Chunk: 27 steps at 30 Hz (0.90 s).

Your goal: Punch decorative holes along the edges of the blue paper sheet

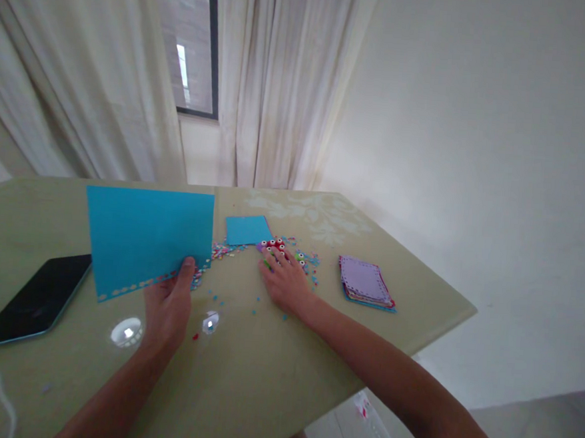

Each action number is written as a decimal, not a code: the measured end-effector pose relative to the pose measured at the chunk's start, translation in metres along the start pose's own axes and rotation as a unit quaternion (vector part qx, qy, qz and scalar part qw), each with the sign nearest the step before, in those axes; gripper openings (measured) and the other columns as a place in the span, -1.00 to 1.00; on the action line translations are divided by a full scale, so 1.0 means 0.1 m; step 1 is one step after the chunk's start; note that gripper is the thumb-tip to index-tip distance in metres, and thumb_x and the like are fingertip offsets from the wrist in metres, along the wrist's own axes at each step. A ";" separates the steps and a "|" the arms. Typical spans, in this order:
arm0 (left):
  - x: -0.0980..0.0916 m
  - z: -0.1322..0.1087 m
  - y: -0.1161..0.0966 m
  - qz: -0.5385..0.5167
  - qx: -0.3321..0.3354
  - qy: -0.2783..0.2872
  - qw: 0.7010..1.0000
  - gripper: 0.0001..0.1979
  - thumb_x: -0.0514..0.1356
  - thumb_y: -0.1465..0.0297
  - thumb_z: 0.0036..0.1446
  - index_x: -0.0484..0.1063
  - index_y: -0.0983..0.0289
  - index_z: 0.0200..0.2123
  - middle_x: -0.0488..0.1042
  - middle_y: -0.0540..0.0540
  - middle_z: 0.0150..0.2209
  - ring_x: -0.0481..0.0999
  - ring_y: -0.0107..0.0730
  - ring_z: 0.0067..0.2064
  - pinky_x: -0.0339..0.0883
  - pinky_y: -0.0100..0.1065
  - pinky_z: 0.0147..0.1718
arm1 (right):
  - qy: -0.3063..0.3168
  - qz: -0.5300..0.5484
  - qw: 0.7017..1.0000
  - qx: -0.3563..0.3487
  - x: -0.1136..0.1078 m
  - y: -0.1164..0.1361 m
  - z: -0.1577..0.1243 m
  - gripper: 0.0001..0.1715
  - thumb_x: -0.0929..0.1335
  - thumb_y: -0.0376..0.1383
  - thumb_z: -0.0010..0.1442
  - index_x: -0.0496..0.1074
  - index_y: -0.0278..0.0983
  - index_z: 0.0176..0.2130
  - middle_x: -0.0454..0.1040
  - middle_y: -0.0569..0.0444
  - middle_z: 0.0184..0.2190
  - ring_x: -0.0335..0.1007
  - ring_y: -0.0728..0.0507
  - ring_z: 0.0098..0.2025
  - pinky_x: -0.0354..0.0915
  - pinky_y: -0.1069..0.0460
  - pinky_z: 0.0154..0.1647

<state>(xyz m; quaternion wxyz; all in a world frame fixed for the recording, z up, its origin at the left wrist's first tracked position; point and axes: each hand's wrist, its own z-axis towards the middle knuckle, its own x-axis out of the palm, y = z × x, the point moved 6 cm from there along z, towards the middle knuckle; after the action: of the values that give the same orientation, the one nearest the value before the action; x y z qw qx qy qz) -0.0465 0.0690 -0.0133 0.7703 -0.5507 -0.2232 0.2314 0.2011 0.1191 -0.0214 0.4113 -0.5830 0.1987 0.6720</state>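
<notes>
A sheet of blue paper [148,239] is held up in my left hand [169,304], the thumb on its near face at the lower right corner. Small punched shapes run along the sheet's bottom edge. My right hand [285,282] rests over a cluster of small colourful craft punches [273,244] with eye-like round tops; its fingers are spread on them and cover part of the group. Tiny paper cut-outs [227,249] lie scattered around the punches. Just behind them is a smaller blue paper stack [247,230].
To the right sits a stack of paper squares [363,279], lilac on top, with punched edges. A black tablet [36,301] lies on the left of the table [240,389], near a white cable [0,389]. A clear plastic wrapper [373,421] is on the floor.
</notes>
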 end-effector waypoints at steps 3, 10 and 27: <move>0.02 -0.02 -0.02 0.005 0.004 0.007 1.000 -0.58 0.36 -0.02 0.22 0.64 0.18 -0.06 0.70 0.12 0.01 0.64 0.02 0.13 0.36 0.09 0.37 | 0.006 0.015 1.000 -0.011 0.01 0.02 0.05 -0.44 0.24 -0.35 0.51 0.35 -0.26 0.42 0.14 -0.15 0.58 0.07 -0.38 0.58 -0.06 -0.36 0.60; 0.01 -0.02 -0.02 0.016 0.012 0.020 1.000 -0.58 0.35 -0.03 0.22 0.63 0.17 -0.07 0.70 0.13 0.02 0.63 0.03 0.15 0.33 0.09 0.38 | 0.011 0.041 0.998 0.036 0.05 -0.25 0.21 -0.42 0.20 -0.27 0.55 0.30 -0.18 0.46 0.23 -0.13 0.54 0.21 -0.39 0.48 0.23 -0.35 0.44; 0.01 -0.09 -0.04 0.086 -0.105 0.069 0.988 -0.58 0.38 -0.06 0.05 0.60 0.19 -0.31 0.68 0.12 -0.35 0.69 -0.05 -0.24 0.55 -0.13 -0.14 | -0.054 0.134 0.947 0.286 -0.11 -1.14 -0.06 -0.56 0.19 -0.31 0.54 0.55 -0.32 0.17 0.60 -0.22 0.14 0.48 -0.27 0.18 0.30 -0.11 0.26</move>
<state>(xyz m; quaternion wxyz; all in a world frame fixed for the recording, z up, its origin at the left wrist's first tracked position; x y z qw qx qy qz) -0.0392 0.0617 -0.0122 0.6989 -0.6605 -0.1445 0.2334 0.2942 0.1775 0.0114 0.4766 -0.3716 0.4361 0.6668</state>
